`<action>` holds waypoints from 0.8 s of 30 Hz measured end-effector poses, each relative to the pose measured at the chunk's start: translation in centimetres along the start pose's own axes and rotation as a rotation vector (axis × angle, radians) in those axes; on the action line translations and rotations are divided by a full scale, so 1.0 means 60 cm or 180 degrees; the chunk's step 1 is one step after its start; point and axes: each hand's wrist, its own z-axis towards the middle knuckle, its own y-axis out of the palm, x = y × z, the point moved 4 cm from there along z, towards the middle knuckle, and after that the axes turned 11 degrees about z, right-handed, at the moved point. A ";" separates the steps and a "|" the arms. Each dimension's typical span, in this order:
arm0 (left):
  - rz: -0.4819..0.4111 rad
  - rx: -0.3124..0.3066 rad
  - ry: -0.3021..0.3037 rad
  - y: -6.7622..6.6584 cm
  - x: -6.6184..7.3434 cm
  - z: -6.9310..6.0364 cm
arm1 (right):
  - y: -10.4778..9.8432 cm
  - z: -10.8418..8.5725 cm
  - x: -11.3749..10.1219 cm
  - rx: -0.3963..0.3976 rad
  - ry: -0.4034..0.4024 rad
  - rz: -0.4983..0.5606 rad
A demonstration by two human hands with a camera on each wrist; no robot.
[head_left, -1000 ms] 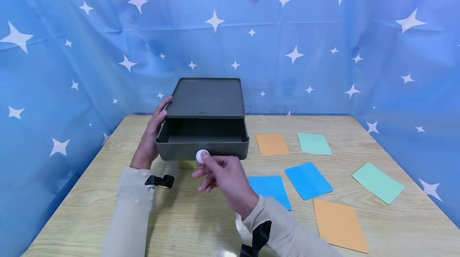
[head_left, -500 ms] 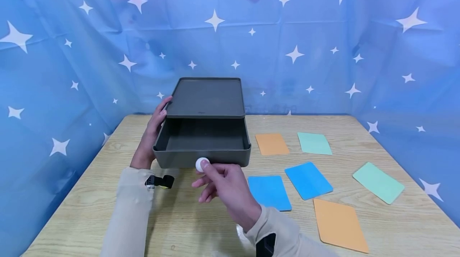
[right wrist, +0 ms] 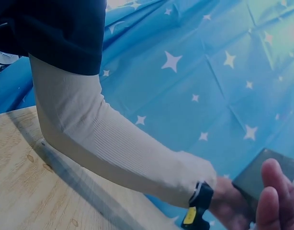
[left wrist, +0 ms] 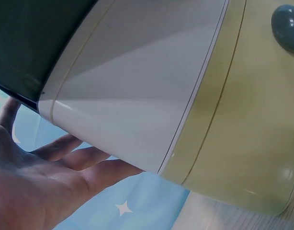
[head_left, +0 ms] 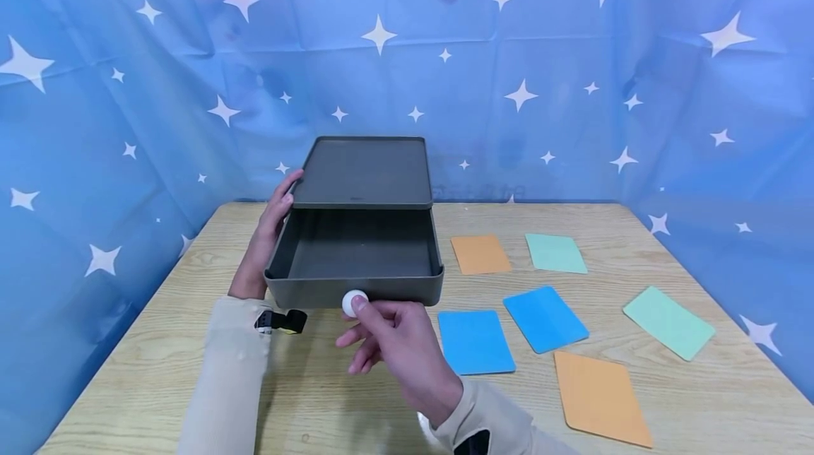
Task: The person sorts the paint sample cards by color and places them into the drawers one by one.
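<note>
A dark grey drawer (head_left: 362,246), its front rising at a slant, stands well out from beneath the grey top (head_left: 364,172) of a small drawer unit; nothing shows inside it. My right hand (head_left: 407,349) pinches the round white knob (head_left: 353,303) on its front with thumb and finger. With fingers extended, my left hand (head_left: 263,246) rests against the unit's left side. The left wrist view shows that hand (left wrist: 56,179) along the edge of a white drawer section (left wrist: 132,81), with a yellow section (left wrist: 238,120) bearing a dark knob (left wrist: 287,28) beside it.
To the right on the wooden table (head_left: 687,398) lie several flat cards, among them orange (head_left: 600,398), blue (head_left: 545,319) and green (head_left: 670,323) ones. A blue curtain (head_left: 540,31) with white stars hangs behind. A sleeved arm (right wrist: 118,143) crosses the right wrist view.
The grey drawer has slid out toward me, with my right hand moving along on its knob. More of the drawer's inside shows. My left hand has stayed nearly still.
</note>
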 end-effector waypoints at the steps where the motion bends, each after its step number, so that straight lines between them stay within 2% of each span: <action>1: 0.0001 0.0000 0.0007 0.000 0.000 0.000 | 0.001 -0.001 0.000 -0.0006 -0.0009 0.0003; 10: 0.0004 -0.0011 0.0020 -0.001 -0.002 0.000 | 0.002 -0.003 0.000 -0.0026 -0.0035 0.0060; 16: 0.0051 -0.0005 -0.0021 0.000 0.000 -0.002 | -0.002 -0.004 0.004 -0.0082 0.0041 0.0160; 20: 0.0088 0.0000 -0.0034 0.001 0.002 -0.002 | -0.006 -0.009 0.009 -0.0312 0.0158 0.0110; 24: 0.0078 0.0003 -0.0046 0.001 0.004 -0.003 | -0.016 -0.021 0.015 -0.0705 0.0326 -0.0331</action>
